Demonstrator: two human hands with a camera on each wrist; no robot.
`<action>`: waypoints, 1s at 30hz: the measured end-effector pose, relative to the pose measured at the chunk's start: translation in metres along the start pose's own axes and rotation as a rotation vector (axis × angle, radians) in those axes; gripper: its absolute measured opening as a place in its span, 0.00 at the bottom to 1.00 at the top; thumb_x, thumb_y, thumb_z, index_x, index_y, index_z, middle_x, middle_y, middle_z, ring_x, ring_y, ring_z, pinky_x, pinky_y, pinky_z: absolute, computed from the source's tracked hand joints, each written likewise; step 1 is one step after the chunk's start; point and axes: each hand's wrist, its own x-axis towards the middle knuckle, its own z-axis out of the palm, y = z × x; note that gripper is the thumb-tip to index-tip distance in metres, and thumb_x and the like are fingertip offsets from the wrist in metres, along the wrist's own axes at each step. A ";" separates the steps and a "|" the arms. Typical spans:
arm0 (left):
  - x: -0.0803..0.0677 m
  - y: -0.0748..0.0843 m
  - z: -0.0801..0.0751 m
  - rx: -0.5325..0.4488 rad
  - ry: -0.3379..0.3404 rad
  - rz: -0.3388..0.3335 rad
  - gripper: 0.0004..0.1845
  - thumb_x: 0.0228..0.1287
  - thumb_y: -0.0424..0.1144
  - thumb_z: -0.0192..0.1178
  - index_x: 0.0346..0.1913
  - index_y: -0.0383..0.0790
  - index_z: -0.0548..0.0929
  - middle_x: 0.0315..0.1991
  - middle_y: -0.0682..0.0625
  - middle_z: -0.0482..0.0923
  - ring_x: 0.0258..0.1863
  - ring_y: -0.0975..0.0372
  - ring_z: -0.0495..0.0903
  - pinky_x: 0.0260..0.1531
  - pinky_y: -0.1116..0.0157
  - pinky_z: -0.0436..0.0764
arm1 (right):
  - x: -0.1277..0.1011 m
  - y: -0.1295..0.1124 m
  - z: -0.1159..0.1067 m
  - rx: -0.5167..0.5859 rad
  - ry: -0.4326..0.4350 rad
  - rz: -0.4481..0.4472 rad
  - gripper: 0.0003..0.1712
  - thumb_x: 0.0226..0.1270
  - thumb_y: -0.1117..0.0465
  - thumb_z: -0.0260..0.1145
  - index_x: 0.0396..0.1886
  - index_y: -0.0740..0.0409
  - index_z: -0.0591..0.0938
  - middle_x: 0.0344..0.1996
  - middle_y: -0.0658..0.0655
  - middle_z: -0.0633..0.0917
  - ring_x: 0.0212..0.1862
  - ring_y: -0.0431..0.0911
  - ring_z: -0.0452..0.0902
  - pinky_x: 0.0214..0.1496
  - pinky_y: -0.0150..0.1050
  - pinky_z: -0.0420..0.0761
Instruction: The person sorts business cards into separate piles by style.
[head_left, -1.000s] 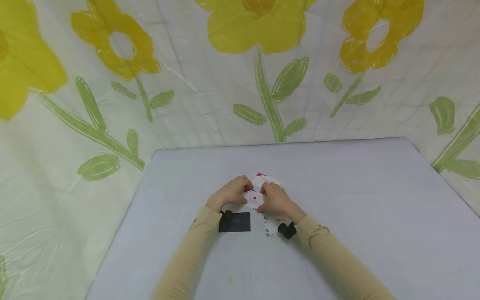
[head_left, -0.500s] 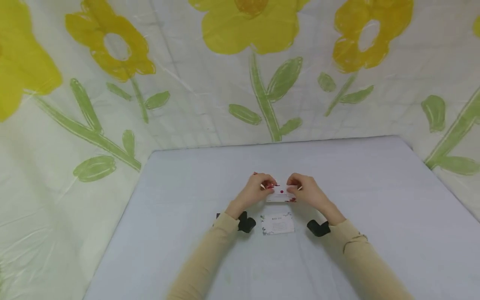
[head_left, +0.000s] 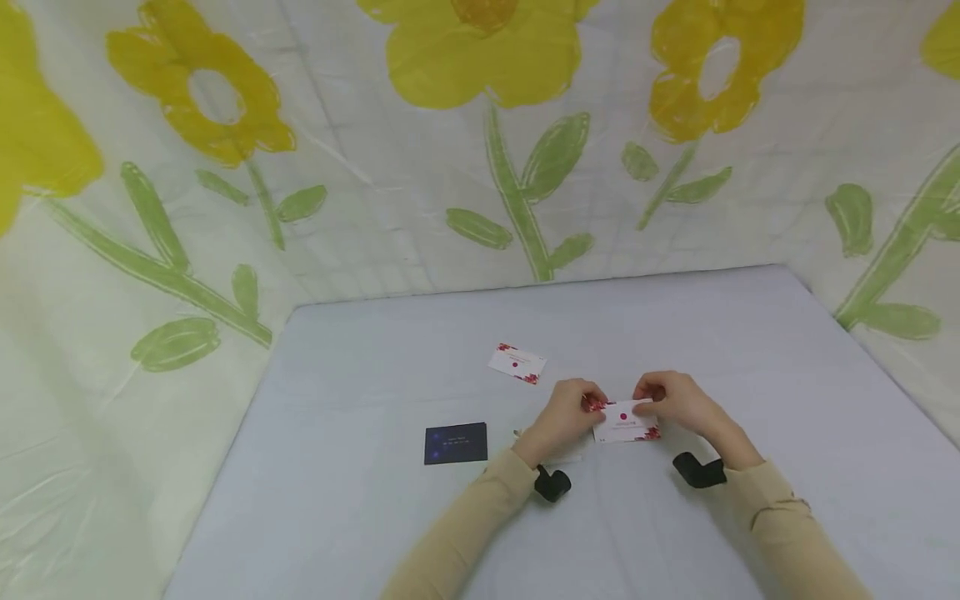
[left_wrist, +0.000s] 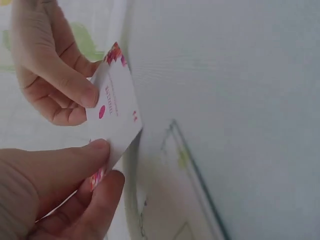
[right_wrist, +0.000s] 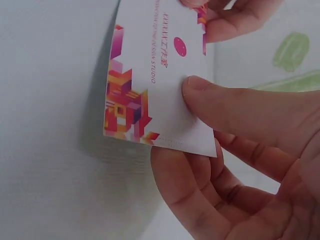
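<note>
I saw a pale grey table (head_left: 750, 433) backed by a plastic sheet printed with yellow flowers (head_left: 480, 58). My left hand (head_left: 566, 417) and right hand (head_left: 675, 400) each pinched an end of a white card with red corners (head_left: 626, 422), held just above the tabletop near its middle. A matching card (head_left: 517, 363) lay farther back, a dark card (head_left: 456, 442) to the left.

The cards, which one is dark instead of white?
The dark navy card lying flat on the table, left of the left hand. The red-patterned card that both hands hold and the one lying farther back are white.
</note>
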 end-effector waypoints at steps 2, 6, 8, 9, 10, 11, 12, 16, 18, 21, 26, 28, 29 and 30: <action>0.000 0.001 0.003 0.047 0.013 -0.015 0.06 0.55 0.29 0.63 0.37 0.36 0.82 0.29 0.53 0.75 0.29 0.68 0.69 0.30 0.76 0.69 | 0.001 0.000 0.003 -0.015 -0.006 0.000 0.05 0.53 0.68 0.68 0.28 0.60 0.78 0.24 0.52 0.76 0.29 0.45 0.68 0.30 0.37 0.69; 0.000 0.002 0.006 0.175 0.038 0.001 0.06 0.54 0.29 0.64 0.36 0.37 0.82 0.30 0.53 0.75 0.30 0.67 0.69 0.33 0.75 0.69 | 0.004 -0.005 0.007 -0.081 0.016 -0.018 0.04 0.52 0.70 0.67 0.26 0.61 0.78 0.23 0.52 0.75 0.29 0.45 0.67 0.30 0.38 0.69; 0.000 0.003 0.007 0.226 0.043 0.012 0.06 0.54 0.30 0.64 0.36 0.37 0.82 0.30 0.53 0.75 0.31 0.67 0.69 0.34 0.75 0.69 | 0.004 -0.009 0.008 -0.128 0.032 -0.015 0.04 0.51 0.71 0.66 0.25 0.61 0.78 0.23 0.53 0.74 0.28 0.45 0.67 0.30 0.38 0.68; 0.000 0.004 0.008 0.244 0.044 0.014 0.05 0.54 0.30 0.64 0.36 0.37 0.82 0.29 0.53 0.74 0.31 0.66 0.69 0.35 0.74 0.70 | 0.004 -0.010 0.008 -0.152 0.037 -0.009 0.04 0.50 0.70 0.66 0.25 0.61 0.78 0.22 0.53 0.74 0.28 0.45 0.67 0.29 0.38 0.68; 0.000 0.005 0.008 0.265 0.045 0.014 0.05 0.54 0.30 0.64 0.35 0.37 0.81 0.29 0.54 0.74 0.31 0.66 0.69 0.35 0.74 0.70 | 0.004 -0.011 0.009 -0.179 0.039 0.000 0.04 0.50 0.70 0.66 0.25 0.61 0.78 0.23 0.53 0.74 0.28 0.45 0.67 0.29 0.39 0.69; 0.001 0.006 0.008 0.281 0.048 0.014 0.05 0.54 0.30 0.64 0.35 0.37 0.81 0.28 0.53 0.73 0.31 0.66 0.69 0.35 0.74 0.70 | 0.004 -0.012 0.009 -0.201 0.041 0.010 0.04 0.50 0.69 0.67 0.25 0.61 0.78 0.23 0.53 0.74 0.28 0.46 0.67 0.29 0.39 0.69; 0.000 0.007 0.007 0.295 0.045 0.008 0.05 0.55 0.31 0.64 0.35 0.37 0.81 0.28 0.54 0.73 0.31 0.66 0.69 0.35 0.74 0.70 | 0.004 -0.013 0.010 -0.222 0.038 0.021 0.04 0.51 0.69 0.67 0.26 0.61 0.78 0.23 0.53 0.74 0.28 0.46 0.68 0.30 0.40 0.70; 0.001 0.011 0.007 0.362 0.053 -0.005 0.04 0.55 0.32 0.65 0.32 0.38 0.79 0.26 0.54 0.70 0.30 0.66 0.68 0.33 0.74 0.69 | 0.005 -0.015 0.012 -0.303 0.035 0.039 0.06 0.52 0.67 0.69 0.26 0.61 0.78 0.25 0.54 0.75 0.29 0.47 0.69 0.31 0.43 0.73; 0.001 0.014 0.007 0.407 0.058 -0.011 0.05 0.54 0.32 0.65 0.30 0.39 0.79 0.25 0.55 0.69 0.29 0.66 0.68 0.32 0.74 0.69 | 0.006 -0.016 0.013 -0.332 0.047 0.024 0.07 0.51 0.67 0.69 0.25 0.60 0.77 0.24 0.53 0.74 0.29 0.47 0.68 0.30 0.42 0.73; 0.001 0.018 0.007 0.456 0.062 -0.022 0.05 0.54 0.32 0.66 0.28 0.40 0.78 0.25 0.55 0.69 0.29 0.65 0.68 0.30 0.74 0.69 | 0.007 -0.018 0.013 -0.371 0.059 0.005 0.08 0.50 0.68 0.69 0.23 0.59 0.76 0.23 0.53 0.73 0.28 0.47 0.67 0.28 0.41 0.71; -0.002 0.015 -0.002 0.390 0.100 -0.037 0.03 0.59 0.35 0.62 0.34 0.40 0.80 0.30 0.53 0.75 0.33 0.66 0.72 0.32 0.74 0.72 | 0.012 -0.028 0.014 -0.407 0.098 -0.068 0.06 0.51 0.69 0.68 0.25 0.61 0.77 0.22 0.53 0.75 0.27 0.46 0.69 0.28 0.41 0.72; -0.002 0.011 -0.015 0.349 0.138 -0.039 0.05 0.63 0.36 0.59 0.38 0.39 0.80 0.35 0.52 0.77 0.36 0.64 0.74 0.36 0.73 0.74 | 0.018 -0.035 0.014 -0.402 0.145 -0.115 0.05 0.51 0.69 0.68 0.28 0.62 0.79 0.23 0.54 0.76 0.27 0.46 0.71 0.29 0.42 0.73; -0.002 0.008 -0.023 0.337 0.156 -0.038 0.06 0.64 0.36 0.58 0.41 0.39 0.80 0.37 0.51 0.78 0.38 0.63 0.75 0.38 0.71 0.74 | 0.022 -0.039 0.014 -0.388 0.168 -0.135 0.06 0.52 0.69 0.69 0.29 0.63 0.80 0.24 0.54 0.77 0.28 0.47 0.73 0.30 0.43 0.74; -0.001 0.006 -0.034 0.333 0.173 -0.032 0.07 0.65 0.36 0.56 0.43 0.38 0.80 0.39 0.49 0.78 0.40 0.62 0.76 0.40 0.70 0.75 | 0.026 -0.043 0.014 -0.369 0.188 -0.151 0.06 0.52 0.69 0.69 0.31 0.64 0.80 0.24 0.55 0.78 0.28 0.48 0.73 0.30 0.44 0.75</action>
